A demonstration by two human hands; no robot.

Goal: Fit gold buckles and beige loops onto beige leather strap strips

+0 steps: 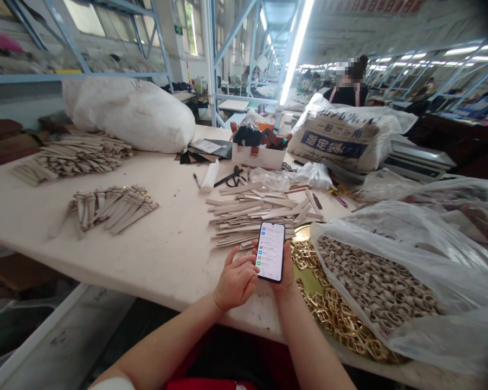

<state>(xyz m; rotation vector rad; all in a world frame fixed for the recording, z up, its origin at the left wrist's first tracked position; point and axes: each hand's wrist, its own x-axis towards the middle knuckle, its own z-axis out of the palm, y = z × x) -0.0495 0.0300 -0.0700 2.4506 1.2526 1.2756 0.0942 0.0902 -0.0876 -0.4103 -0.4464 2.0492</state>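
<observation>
A smartphone [270, 252] with a lit white screen showing a list of entries is upright in my right hand [287, 273], whose fingers wrap round its back and sides. My left hand [236, 279] is at the phone's left edge, fingers partly bent and apart, a fingertip at or near the lower left of the screen. Nothing is held in it. Just behind the phone lies a loose pile of flat beige strips [244, 216]. To the right, gold metal buckles [337, 314] lie on a round tray, partly under a clear bag of small beige loops [374, 276].
Bundles of buckled beige straps [114, 208] and a larger strap pile [81, 154] lie on the table's left. A stuffed white sack [130, 114], a white box [258, 156] and a printed bag [345, 135] line the back. A person [350, 86] is beyond.
</observation>
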